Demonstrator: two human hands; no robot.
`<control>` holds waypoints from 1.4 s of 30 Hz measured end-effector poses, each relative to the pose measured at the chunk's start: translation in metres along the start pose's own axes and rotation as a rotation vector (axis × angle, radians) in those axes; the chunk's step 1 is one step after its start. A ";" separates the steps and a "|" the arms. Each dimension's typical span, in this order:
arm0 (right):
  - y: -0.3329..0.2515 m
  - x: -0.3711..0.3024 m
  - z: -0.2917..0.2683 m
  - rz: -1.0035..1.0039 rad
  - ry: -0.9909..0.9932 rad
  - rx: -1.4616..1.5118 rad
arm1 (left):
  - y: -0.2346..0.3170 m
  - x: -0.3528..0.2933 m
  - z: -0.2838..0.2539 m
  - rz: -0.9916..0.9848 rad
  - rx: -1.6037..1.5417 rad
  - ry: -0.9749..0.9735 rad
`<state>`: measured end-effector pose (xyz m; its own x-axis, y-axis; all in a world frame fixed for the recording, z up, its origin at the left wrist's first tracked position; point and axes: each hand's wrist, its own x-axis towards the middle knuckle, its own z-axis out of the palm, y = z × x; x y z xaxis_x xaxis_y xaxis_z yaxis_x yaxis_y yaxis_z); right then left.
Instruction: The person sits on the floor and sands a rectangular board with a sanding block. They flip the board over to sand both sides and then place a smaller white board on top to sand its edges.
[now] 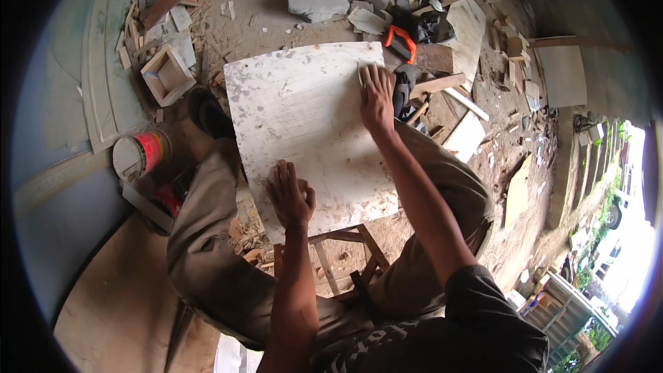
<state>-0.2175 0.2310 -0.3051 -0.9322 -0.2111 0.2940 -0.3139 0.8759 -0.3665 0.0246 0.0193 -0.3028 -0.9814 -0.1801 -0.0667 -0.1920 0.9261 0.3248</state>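
Observation:
A white board [304, 117] with grey blotches and faint streaks lies across a low wooden frame [345, 236] between my knees. My left hand [290, 197] rests flat on its near left part, fingers spread. Close to the far right corner, my right hand [377, 100] presses on the board with its fingers close together. A thin pale edge shows beside those fingertips; what lies under them is mostly hidden, and I cannot tell its kind.
An orange-handled tool [402, 43] lies past the board's far right corner. Grey concrete blocks [318, 4] sit beyond it. At left are an open wooden box [168, 76] and a can with a red and yellow label [143, 155]. Wood scraps [469, 137] litter the ground at right.

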 end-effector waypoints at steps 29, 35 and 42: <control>-0.018 -0.231 -0.091 1.079 -0.089 0.435 | -0.073 -0.039 -0.014 -0.933 -0.153 0.031; -0.019 -0.198 -0.156 0.713 0.089 0.268 | -0.023 -0.033 -0.068 -1.137 -0.314 0.028; -0.088 -0.092 -0.384 0.309 0.420 0.064 | 0.044 0.003 -0.097 -0.607 -1.266 0.025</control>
<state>-0.0349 0.3398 0.0388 -0.8344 0.2570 0.4876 -0.0580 0.8388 -0.5413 0.0126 0.0271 -0.1971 -0.7427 -0.4573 -0.4891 -0.4401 -0.2171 0.8713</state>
